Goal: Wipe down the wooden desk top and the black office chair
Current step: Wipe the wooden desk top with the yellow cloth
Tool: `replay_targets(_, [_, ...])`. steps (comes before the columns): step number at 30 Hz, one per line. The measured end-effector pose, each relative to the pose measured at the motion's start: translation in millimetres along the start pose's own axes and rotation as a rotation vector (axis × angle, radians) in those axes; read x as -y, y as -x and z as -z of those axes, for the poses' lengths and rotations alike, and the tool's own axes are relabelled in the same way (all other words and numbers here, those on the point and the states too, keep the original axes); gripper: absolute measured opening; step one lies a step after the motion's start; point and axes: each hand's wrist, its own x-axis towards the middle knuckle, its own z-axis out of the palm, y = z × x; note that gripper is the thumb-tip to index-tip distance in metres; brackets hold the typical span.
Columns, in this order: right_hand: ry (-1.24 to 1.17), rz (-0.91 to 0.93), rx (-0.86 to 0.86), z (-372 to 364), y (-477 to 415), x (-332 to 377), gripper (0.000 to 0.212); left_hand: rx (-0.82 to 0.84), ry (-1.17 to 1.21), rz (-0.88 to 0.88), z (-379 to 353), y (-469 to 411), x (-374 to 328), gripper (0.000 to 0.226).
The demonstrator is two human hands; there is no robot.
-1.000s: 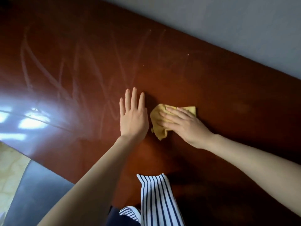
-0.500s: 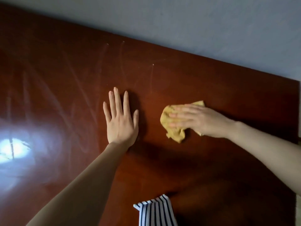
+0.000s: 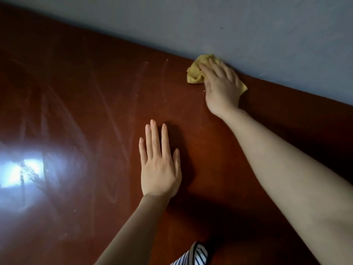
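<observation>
The glossy reddish-brown wooden desk top [image 3: 95,111] fills most of the view, with pale wipe streaks across its left and middle. My right hand [image 3: 221,87] presses a crumpled yellow cloth [image 3: 194,73] onto the desk at its far edge, right against the wall. My left hand [image 3: 159,165] lies flat on the desk, palm down, fingers slightly apart, holding nothing. The black office chair is out of view.
A grey-blue wall [image 3: 248,31] runs along the desk's far edge. A bright window reflection [image 3: 23,173] glares on the desk at the left. A striped garment [image 3: 193,255] shows at the bottom edge.
My right hand has slid the yellow cloth away from me, from beside my left hand to the desk's far edge at the wall. My left hand stays flat on the desk.
</observation>
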Motion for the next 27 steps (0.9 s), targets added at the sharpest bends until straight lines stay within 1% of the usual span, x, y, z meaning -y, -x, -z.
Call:
replay_targets(5, [0.002,0.249,0.094,-9,23,43,0.044,-0.01,0.01,0.011,1,-1,-1,0.059])
replay_targets(10, [-0.008,0.509,0.161,-10,76,35,0.043,-0.001,0.009,0.01,2,-1,1,0.059])
replay_targets(12, [-0.024,0.548,0.155,-7,101,25,0.041,0.007,0.022,0.015,3,-1,1,0.06])
replay_targets(14, [-0.017,0.545,0.149,-6,128,13,0.042,0.023,0.023,0.017,4,-1,2,0.06])
replay_targets(18, [0.027,0.6,0.218,6,174,-29,0.045,0.038,0.012,0.005,7,0,1,0.062])
replay_targets(19, [0.053,0.6,0.233,12,177,-44,0.045,0.037,0.01,0.003,8,0,1,0.062])
replay_targets(21, [0.076,0.507,0.231,24,175,-74,0.045,0.04,0.006,0.002,8,0,0,0.062])
replay_targets(24, [0.031,0.235,0.175,40,162,-118,0.044,0.046,0.009,0.004,8,0,0,0.062])
replay_targets(27, [0.014,0.001,0.098,49,141,-142,0.047,0.035,0.014,0.0,7,-2,1,0.062])
